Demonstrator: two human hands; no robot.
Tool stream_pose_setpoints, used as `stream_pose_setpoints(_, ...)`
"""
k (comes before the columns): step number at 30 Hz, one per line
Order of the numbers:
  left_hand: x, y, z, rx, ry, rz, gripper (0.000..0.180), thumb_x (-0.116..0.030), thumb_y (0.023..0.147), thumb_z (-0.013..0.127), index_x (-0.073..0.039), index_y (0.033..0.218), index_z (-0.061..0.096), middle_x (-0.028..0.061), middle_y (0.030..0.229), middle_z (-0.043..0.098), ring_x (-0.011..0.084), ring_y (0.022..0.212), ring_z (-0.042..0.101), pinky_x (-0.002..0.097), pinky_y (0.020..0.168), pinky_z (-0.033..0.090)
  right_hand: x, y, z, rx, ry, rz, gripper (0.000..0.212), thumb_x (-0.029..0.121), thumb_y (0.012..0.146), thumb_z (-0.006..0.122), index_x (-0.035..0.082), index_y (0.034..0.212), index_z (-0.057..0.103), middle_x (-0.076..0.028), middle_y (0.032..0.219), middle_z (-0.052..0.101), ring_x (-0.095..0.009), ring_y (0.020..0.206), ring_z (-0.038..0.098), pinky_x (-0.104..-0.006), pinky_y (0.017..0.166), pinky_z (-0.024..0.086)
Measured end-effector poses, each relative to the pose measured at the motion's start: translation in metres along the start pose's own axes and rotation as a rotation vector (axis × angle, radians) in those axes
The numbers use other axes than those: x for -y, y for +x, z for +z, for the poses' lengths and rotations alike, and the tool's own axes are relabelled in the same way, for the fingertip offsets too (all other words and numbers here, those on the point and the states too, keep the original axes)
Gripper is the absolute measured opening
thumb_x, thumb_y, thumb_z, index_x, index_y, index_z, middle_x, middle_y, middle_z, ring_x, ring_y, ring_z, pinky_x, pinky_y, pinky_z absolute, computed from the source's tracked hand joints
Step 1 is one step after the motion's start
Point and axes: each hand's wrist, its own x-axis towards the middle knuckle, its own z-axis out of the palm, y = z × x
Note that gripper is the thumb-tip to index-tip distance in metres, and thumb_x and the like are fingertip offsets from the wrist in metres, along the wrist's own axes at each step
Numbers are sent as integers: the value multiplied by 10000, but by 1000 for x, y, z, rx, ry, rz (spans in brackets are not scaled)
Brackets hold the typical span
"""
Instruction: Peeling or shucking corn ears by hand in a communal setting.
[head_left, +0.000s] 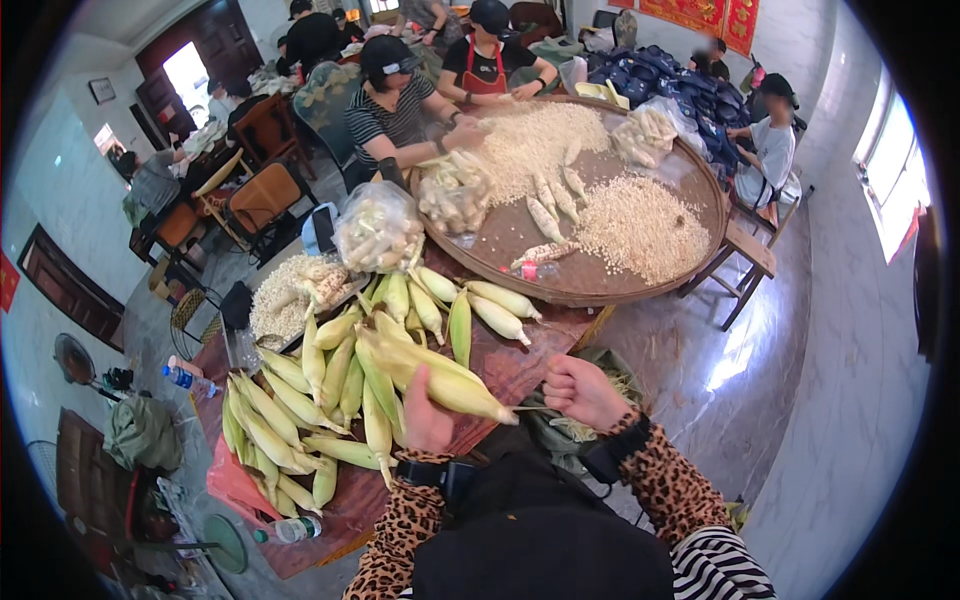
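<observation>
Left hand point(428, 415) gripping corn ear point(440, 375), right hand point(582, 392) fisted, contents hidden

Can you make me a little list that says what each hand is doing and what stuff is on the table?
left hand: holds a corn ear in its husk
right hand: closed in a fist, pinching a thin husk strand
table: pile of unhusked corn
round tray: heaps of pale kernels
nearby: other people seated around the tray

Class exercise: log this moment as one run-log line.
left hand: holds corn ear | right hand: fist on husk strip | table: corn pile
</observation>
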Motion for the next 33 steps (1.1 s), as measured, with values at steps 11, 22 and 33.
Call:
stream_pose_setpoints(11, -11, 4, -10, 93, 169, 297, 464, -134, 874, 535, -78, 1286, 331, 71, 1198, 464, 227, 1088, 473, 388, 928, 408, 22, -9, 51, -314, -485, -249, 107, 111, 856, 548, 36, 930, 529, 58, 611, 383, -31, 474, 313, -190, 416, 246)
stream_pose_setpoints(22, 24, -16, 8, 174, 410, 290, 585, -56, 821, 601, -76, 1286, 246, 89, 1119, 474, 171, 987, 521, 310, 834, 471, -37, 45, 44, -236, -1278, -273, 166, 151, 773, 596, 11, 860, 572, -12, 743, 547, -80, 703, 485, -232, 621, 408)
stream_pose_setpoints(33, 21, -8, 3, 222, 387, 268, 571, -31, 815, 591, -66, 1273, 251, 103, 1082, 505, 179, 938, 555, 314, 762, 509, -23, 45, 61, -154, -1100, -43, 153, 154, 811, 578, 9, 858, 567, 3, 733, 534, -72, 646, 471, -216, 574, 396)
